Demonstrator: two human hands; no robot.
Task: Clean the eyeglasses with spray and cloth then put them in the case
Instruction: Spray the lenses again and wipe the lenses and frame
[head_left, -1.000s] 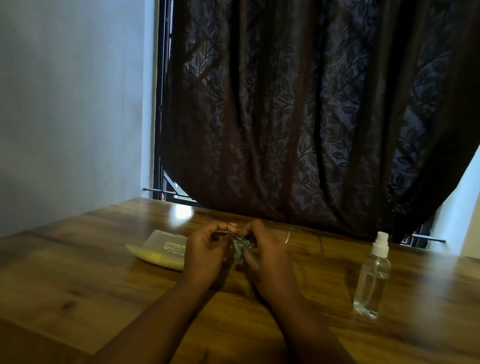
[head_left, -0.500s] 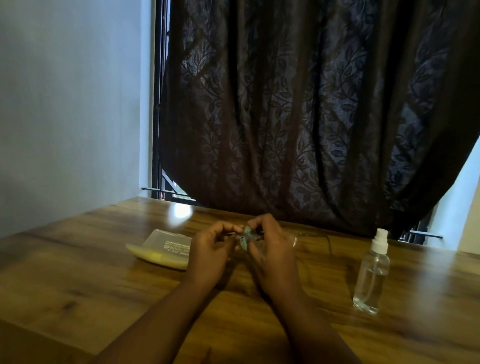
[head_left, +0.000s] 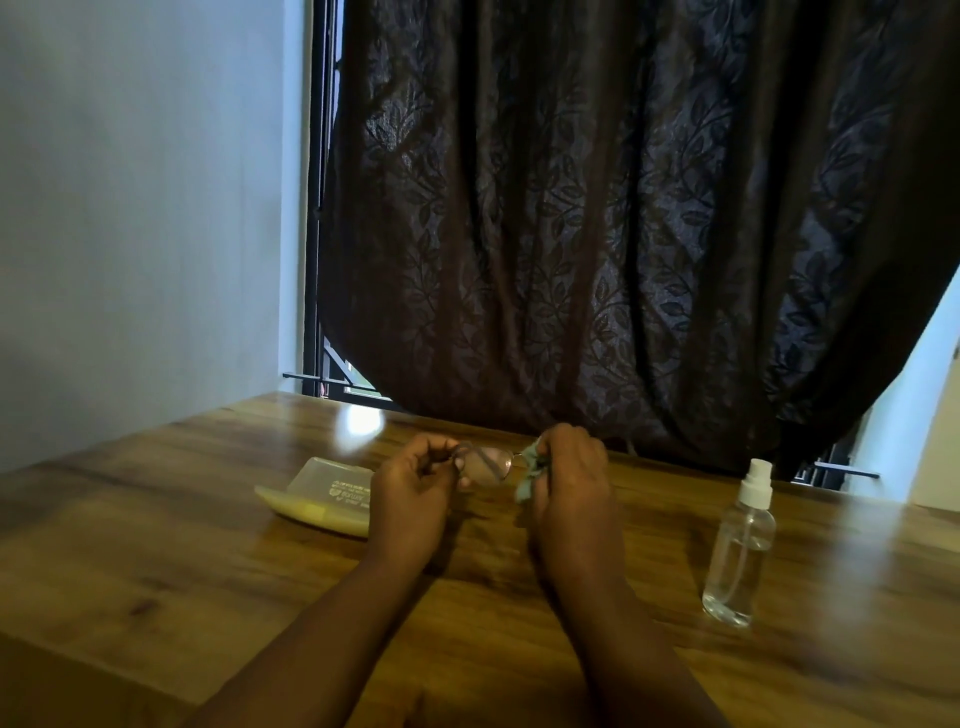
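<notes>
My left hand (head_left: 410, 491) pinches the left end of the thin-framed eyeglasses (head_left: 485, 465), held just above the wooden table (head_left: 156, 561). My right hand (head_left: 574, 478) grips a small pale green cloth (head_left: 527, 475) against the right side of the glasses; the right lens is hidden behind cloth and fingers. A translucent case (head_left: 322, 493) with a yellowish base lies on the table to the left of my left hand. A clear spray bottle (head_left: 740, 545) with a white nozzle stands upright to the right of my right hand.
A dark leaf-patterned curtain (head_left: 597, 234) hangs behind the table's far edge. A pale wall (head_left: 130, 208) closes the left side. Black window bars (head_left: 317, 208) show beside the curtain.
My hands have drawn apart and risen slightly. The cloth has moved from the middle between the hands to the right end of the glasses, baring the left lens.
</notes>
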